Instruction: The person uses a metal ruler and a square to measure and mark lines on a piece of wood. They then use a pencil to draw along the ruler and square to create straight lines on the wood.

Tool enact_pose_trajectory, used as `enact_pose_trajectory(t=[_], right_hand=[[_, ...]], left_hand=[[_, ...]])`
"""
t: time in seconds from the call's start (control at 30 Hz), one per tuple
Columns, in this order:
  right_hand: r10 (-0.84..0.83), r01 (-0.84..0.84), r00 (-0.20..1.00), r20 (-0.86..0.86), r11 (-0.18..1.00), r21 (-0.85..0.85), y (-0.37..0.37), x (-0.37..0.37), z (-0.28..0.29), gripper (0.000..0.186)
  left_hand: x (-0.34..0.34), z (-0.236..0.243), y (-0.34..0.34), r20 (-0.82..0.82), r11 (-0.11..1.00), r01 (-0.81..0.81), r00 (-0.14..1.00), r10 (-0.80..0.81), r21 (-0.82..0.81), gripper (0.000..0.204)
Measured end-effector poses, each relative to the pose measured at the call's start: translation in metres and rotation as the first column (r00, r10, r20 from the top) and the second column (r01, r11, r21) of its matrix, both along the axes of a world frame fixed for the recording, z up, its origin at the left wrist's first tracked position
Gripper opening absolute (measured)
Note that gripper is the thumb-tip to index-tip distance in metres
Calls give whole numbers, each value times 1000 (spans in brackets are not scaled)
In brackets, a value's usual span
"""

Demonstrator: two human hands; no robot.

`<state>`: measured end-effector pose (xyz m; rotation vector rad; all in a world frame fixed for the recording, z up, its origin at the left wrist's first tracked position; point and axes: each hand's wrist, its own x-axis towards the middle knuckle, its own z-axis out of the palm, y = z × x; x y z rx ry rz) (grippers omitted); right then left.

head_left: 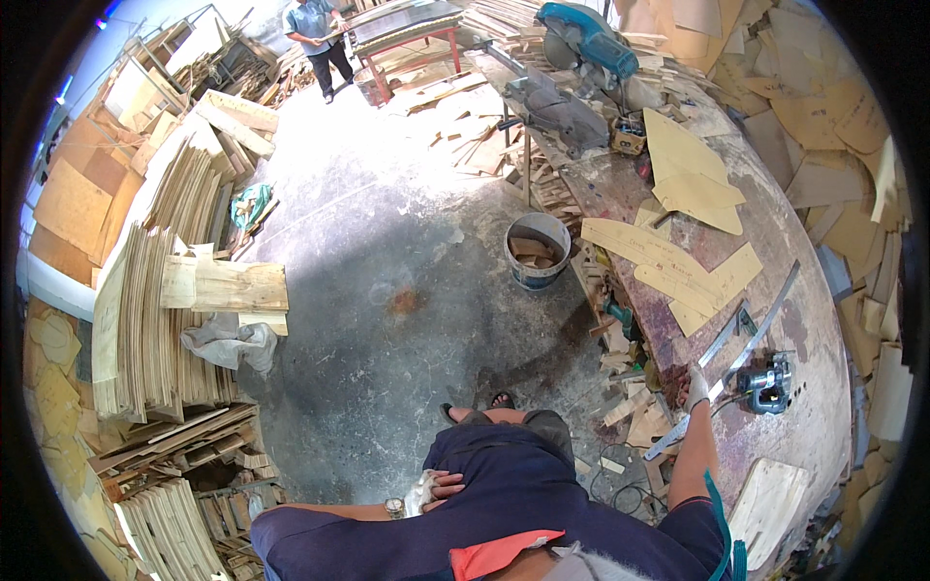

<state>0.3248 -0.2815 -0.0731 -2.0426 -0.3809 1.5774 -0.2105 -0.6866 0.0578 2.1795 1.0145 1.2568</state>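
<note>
My right hand (697,388), in a pale glove, reaches to the near edge of the workbench (812,329). It is beside a long metal straightedge (772,308) and the lower end of a metal square (723,339). Its fingers are too small to show whether they grip either one. Just right of them stands a dark power tool (765,382) with blue parts. Away from the bench, my left hand (432,491), in a white glove with bare fingertips, lies against my dark clothing. Its fingers are stretched out and nothing shows in them.
Yellowish templates (678,266) lie farther along the bench, before a teal circular-bladed saw (593,41). On the floor are a bucket (538,254) of wood offcuts and a loose cable (620,484). Stacked boards (145,329) line the left. Another person (315,39) stands far off by a table.
</note>
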Motion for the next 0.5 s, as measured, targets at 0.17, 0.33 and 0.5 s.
enact_pose_trajectory(t=[0.17,0.33,0.5], right_hand=[[25,-26,1000,19,999,46,-3,-12,10,52],[17,-17,1000,1,1000,19,-1,-6,8,52],[16,-17,999,33,999,29,-3,-13,14,52]], left_hand=[[-4,-11,-7,-43,1000,15,999,-16,-26,52],[-1,-8,-9,114,989,105,989,-93,-101,51],[-2,8,5,-101,998,28,995,-22,58,50]])
